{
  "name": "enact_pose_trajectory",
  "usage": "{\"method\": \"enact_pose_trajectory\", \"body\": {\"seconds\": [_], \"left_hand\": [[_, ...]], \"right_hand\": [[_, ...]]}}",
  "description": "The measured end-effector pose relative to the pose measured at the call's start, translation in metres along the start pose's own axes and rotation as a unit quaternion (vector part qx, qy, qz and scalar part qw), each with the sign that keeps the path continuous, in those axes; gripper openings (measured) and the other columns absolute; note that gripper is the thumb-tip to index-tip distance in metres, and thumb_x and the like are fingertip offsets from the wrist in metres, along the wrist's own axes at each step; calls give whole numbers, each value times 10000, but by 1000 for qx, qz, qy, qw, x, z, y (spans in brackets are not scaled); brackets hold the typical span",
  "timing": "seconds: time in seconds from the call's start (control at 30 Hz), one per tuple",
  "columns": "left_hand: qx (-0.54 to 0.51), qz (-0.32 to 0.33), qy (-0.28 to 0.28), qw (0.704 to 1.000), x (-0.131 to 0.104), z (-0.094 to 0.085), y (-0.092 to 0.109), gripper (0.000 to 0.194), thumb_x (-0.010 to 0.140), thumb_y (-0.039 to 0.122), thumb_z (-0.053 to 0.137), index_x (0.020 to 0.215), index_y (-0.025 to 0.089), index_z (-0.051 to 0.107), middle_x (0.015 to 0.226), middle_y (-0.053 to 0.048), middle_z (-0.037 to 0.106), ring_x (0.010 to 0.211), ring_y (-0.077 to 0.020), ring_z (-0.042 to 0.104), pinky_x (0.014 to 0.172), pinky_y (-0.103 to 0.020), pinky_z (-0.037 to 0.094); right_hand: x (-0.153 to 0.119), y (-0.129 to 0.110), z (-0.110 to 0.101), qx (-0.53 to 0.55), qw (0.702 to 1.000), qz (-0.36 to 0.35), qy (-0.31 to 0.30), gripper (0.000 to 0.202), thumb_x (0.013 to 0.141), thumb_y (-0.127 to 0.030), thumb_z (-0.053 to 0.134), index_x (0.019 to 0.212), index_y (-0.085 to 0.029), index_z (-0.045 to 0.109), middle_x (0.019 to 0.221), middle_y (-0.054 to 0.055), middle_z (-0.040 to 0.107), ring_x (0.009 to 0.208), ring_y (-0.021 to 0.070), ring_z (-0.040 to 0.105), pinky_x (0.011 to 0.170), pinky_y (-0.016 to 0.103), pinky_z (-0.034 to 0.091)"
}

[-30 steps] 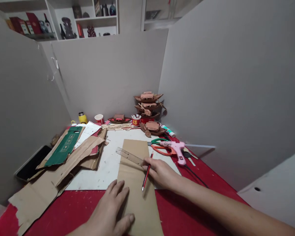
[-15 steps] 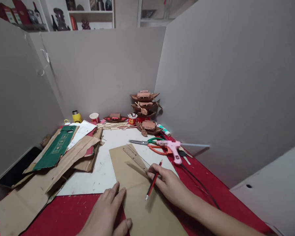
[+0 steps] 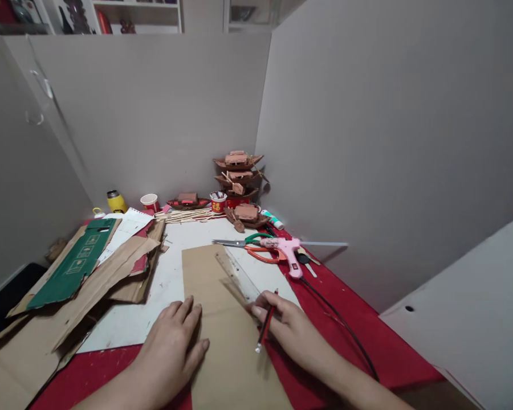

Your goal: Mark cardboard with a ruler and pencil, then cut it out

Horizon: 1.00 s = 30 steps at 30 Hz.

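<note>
A long piece of brown cardboard (image 3: 226,364) lies in front of me, partly over a white board (image 3: 123,319). My left hand (image 3: 169,341) rests at the cardboard's left edge, fingers apart and holding nothing. Over the right edge, my right hand (image 3: 288,324) grips a clear ruler (image 3: 239,278) between thumb and fingers. The ruler tilts up and away over the cardboard. A red and black pencil (image 3: 265,326) is tucked in the same hand, its pale end pointing down toward me.
Scissors (image 3: 265,254) and a pink glue gun (image 3: 288,250) lie right of the cardboard. Torn cardboard (image 3: 106,290) and a green piece (image 3: 74,267) are piled left. Small model boats (image 3: 238,160) stand stacked at the back, near thin sticks (image 3: 183,216) and a red cup (image 3: 218,203).
The view has turned a little to the right. My left hand has shifted slightly at the cardboard's edge. The ruler and pencil stay in my right hand, the ruler's face turned more toward me.
</note>
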State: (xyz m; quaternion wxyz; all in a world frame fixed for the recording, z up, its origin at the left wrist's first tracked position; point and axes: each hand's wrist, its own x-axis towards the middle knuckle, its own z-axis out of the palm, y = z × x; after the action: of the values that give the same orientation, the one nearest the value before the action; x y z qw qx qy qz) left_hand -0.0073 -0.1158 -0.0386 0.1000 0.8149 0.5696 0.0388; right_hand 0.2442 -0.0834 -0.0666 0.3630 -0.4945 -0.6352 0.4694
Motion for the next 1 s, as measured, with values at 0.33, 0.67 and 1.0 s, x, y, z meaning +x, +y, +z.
{"method": "enact_pose_trajectory", "body": {"seconds": [0.33,0.67,1.0], "left_hand": [[-17,65,82,994,25,-22,-23,382,949,333,429,1231,152,612,1277,-151,631,1178,-277,575,1027,-429,439],[5,118,7,993,80,11,-29,794,916,591,425,1505,78,283,1579,-221,187,1464,-343,155,1164,-534,236],[28,152,17,988,67,8,-24,708,899,467,499,1414,-14,433,1480,-252,386,1384,-368,361,1108,-490,384]], "right_hand": [[18,-40,-24,220,972,56,55,437,716,-530,749,967,-193,629,879,58,715,589,138,645,542,273,536],[99,-20,-1,-229,951,-144,152,309,889,-226,578,1178,-211,684,1073,83,733,998,247,672,899,386,511],[110,-7,0,-359,924,-124,48,442,796,-142,701,1236,-168,665,1096,145,683,1027,278,625,920,407,495]]}}
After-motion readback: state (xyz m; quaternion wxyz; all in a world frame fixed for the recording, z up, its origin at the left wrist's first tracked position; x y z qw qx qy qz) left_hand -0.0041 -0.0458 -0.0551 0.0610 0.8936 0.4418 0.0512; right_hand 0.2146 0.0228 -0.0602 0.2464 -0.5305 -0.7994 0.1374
